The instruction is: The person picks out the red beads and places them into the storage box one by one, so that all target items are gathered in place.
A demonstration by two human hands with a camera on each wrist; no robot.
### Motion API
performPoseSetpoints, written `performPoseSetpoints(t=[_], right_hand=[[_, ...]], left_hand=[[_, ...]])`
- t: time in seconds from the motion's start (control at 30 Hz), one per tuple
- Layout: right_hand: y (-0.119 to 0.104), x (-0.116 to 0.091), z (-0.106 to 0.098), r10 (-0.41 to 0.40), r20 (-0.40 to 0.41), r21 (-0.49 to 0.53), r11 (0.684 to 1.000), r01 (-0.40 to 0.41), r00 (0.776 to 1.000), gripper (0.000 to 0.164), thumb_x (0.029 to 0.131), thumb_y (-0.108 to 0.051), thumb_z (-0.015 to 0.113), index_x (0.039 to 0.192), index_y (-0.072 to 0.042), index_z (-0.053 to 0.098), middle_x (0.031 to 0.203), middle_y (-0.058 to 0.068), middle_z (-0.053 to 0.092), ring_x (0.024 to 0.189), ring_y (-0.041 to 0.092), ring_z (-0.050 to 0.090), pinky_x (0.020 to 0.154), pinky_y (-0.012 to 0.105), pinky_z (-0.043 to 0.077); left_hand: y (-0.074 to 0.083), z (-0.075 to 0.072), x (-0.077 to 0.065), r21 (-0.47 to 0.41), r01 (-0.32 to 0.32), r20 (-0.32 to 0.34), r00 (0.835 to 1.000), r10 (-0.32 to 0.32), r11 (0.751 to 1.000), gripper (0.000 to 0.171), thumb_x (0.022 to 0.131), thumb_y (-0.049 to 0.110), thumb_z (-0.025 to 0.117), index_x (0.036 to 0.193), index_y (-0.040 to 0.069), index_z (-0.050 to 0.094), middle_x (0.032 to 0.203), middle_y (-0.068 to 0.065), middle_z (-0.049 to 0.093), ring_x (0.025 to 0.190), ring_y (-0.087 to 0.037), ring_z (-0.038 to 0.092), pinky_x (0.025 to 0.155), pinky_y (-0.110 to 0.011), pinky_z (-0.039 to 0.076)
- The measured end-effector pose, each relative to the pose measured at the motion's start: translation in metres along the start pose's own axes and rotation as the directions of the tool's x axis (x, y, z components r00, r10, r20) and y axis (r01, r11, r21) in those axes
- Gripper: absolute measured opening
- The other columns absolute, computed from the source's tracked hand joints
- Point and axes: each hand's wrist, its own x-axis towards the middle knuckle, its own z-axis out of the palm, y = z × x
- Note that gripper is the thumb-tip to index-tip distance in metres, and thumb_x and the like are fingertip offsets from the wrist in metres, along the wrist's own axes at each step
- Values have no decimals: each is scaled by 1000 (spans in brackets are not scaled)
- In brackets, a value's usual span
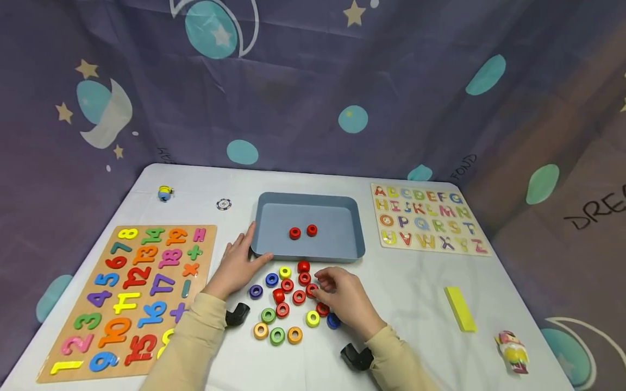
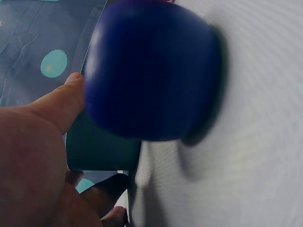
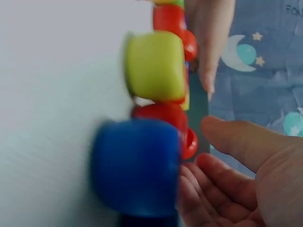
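Observation:
A blue-grey tray (image 1: 308, 258) lies on the table with two red rings (image 1: 295, 233) inside. My left hand (image 1: 237, 269) rests against its near left corner, thumb along the near rim and fingers spread by the left wall. Loose beads and rings in red, yellow, blue, green and orange lie in front of the tray. Over their right side is my right hand (image 1: 344, 297), thumb and index finger apart beside a red ring (image 1: 311, 290). The right wrist view shows the red ring (image 3: 190, 144) just beyond those fingertips. A blue ring (image 2: 151, 71) hides part of the tray in the left wrist view.
A number board (image 1: 112, 233) lies at the left and a letter board (image 1: 425, 217) at the back right. A yellow block (image 1: 460, 309) and a small figure (image 1: 512, 352) are at the right. A poker chip (image 1: 224, 204) and small toy (image 1: 165, 193) sit back left.

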Motion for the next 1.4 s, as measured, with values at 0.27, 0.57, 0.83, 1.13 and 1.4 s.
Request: performPoseSetpoints(t=[0.27, 0.57, 0.83, 1.13, 1.4], right_hand=[[3, -10, 14, -43, -22, -15, 999, 43, 999, 25, 79, -19, 79, 100, -16, 67, 87, -7, 61, 79, 7, 56, 68, 18, 49], [1, -11, 11, -3, -61, -2, 1000, 3, 998, 21, 79, -15, 78, 97, -16, 67, 86, -5, 62, 76, 6, 58, 67, 17, 50], [-6, 21, -27, 23, -197, 66, 998, -11, 980, 23, 81, -13, 76, 102, -13, 68, 93, 0, 66, 81, 12, 62, 75, 31, 56], [10, 98, -27, 85, -166, -62, 993, -96, 982, 20, 84, -12, 73, 103, -7, 69, 90, 5, 68, 81, 17, 61, 72, 31, 53], [15, 112, -21, 117, -146, -140, 981, -137, 982, 23, 82, -11, 74, 103, -5, 69, 89, 7, 67, 79, 21, 59, 72, 34, 51]], left_hand=[[1, -2, -1, -13, 13, 10, 1000, -13, 1000, 94, 89, 57, 57, 156, 28, -2, 159, -19, 21, 149, -40, 10, 122, -56, -3], [5, -3, -1, -9, 8, 19, 1000, -8, 1000, 94, 90, 57, 57, 156, 27, -3, 160, -19, 20, 149, -40, 9, 122, -56, -4], [6, -3, -1, 2, -5, 17, 1000, 5, 1000, 93, 90, 59, 55, 156, 26, -2, 159, -19, 22, 149, -39, 11, 122, -55, -3], [3, -1, -1, 6, 6, 18, 1000, -6, 1000, 93, 90, 57, 56, 156, 26, -2, 159, -20, 22, 149, -40, 11, 122, -56, -3], [4, -3, -1, 9, 5, 13, 1000, -5, 1000, 94, 89, 60, 55, 156, 25, -1, 159, -20, 22, 149, -40, 11, 122, -56, -3]])
